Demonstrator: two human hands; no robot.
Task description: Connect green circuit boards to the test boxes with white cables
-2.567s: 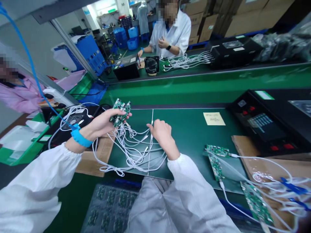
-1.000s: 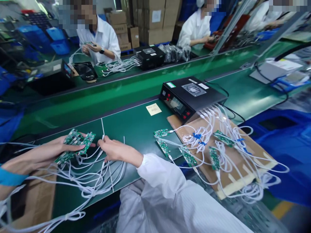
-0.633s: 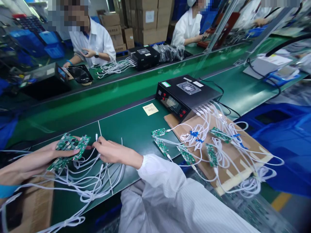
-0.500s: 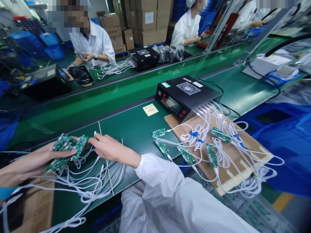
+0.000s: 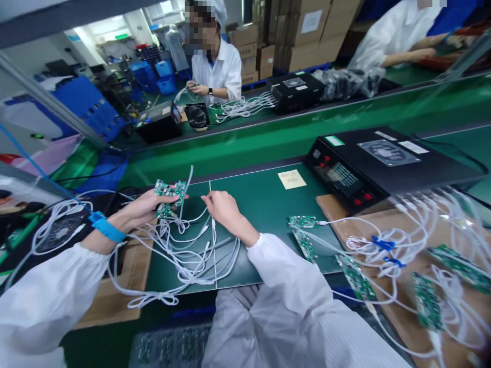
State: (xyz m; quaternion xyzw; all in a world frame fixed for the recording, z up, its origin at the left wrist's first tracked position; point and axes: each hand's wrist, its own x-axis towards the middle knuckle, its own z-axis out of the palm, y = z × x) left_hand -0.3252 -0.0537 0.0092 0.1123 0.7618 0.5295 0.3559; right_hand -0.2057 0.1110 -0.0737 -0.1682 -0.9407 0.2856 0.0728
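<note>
My left hand (image 5: 143, 208) is closed on a small stack of green circuit boards (image 5: 168, 195), held above the left end of the dark green mat (image 5: 264, 204). A blue wrist strap (image 5: 107, 229) circles that wrist. My right hand (image 5: 224, 208) is beside it, fingers pinched on the plug of a white cable (image 5: 212, 223). A tangle of white cables (image 5: 187, 255) lies on the mat under both hands. One cable end sticks up near the boards.
A black tester box (image 5: 368, 163) stands at the right, with white cables running to several green boards (image 5: 356, 278) on brown cardboard (image 5: 406, 266). A yellow note (image 5: 291, 179) lies on the mat. Another cardboard sheet (image 5: 123, 276) sits left. Co-workers in white coats work across the green belt (image 5: 291, 135).
The camera has swung back left. My hands have stayed close together. The left still holds the boards, and the right has drawn slightly away from them while still pinching a cable plug.
</note>
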